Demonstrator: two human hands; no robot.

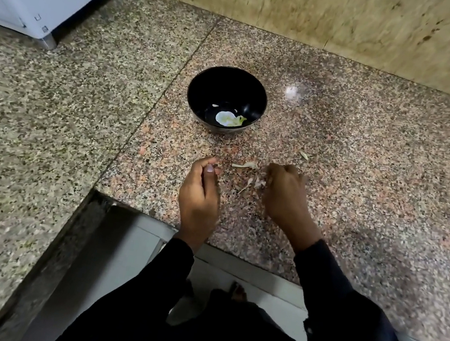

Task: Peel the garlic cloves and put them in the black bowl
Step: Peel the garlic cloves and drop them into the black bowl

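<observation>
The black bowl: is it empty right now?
No, the black bowl already holds a pale peeled garlic clove lying at its bottom.

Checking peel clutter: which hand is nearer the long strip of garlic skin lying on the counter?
Right. The right hand sits just right of the garlic skin strip; the left hand is farther, to its lower left.

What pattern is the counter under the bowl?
Speckled granite, pinkish with black and cream flecks, on the counter under the black bowl; the head view shows it.
</observation>
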